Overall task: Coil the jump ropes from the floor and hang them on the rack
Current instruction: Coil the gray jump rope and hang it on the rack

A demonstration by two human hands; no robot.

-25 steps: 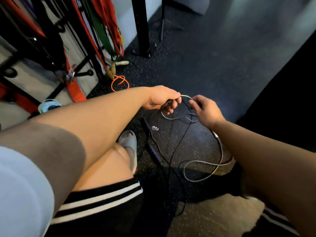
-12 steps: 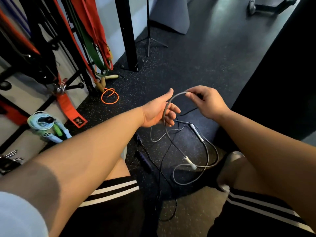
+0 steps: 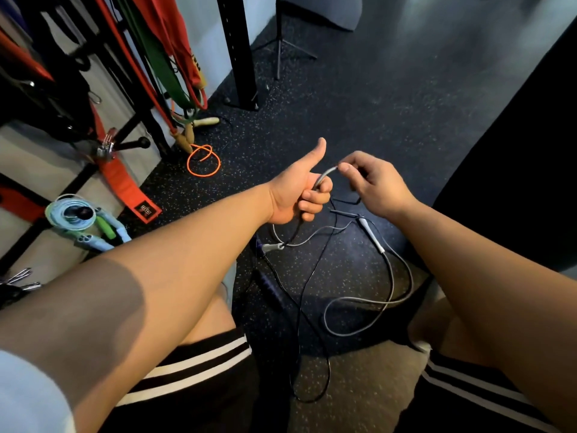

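A grey jump rope (image 3: 362, 303) trails in loops over the dark speckled floor (image 3: 374, 98), its white handle (image 3: 371, 234) hanging below my hands. My left hand (image 3: 296, 192) grips a strand of it, fingers curled and thumb pointing up. My right hand (image 3: 374, 182) pinches the same strand just to the right, at its upper bend. A thin black rope (image 3: 299, 339) lies tangled under the grey one. The rack (image 3: 131, 132) stands at the left, hung with red and green bands.
An orange rope (image 3: 203, 160) with wooden handles lies by the rack's foot. A coiled light-blue rope (image 3: 71, 215) hangs on the rack at the left. A black post (image 3: 237, 51) and a tripod stand (image 3: 279, 48) rise at the back. My knees flank the ropes.
My left hand went from open to curled round the grey strand with its thumb up. My right hand slid closer along the rope, and the handle swung lower right.
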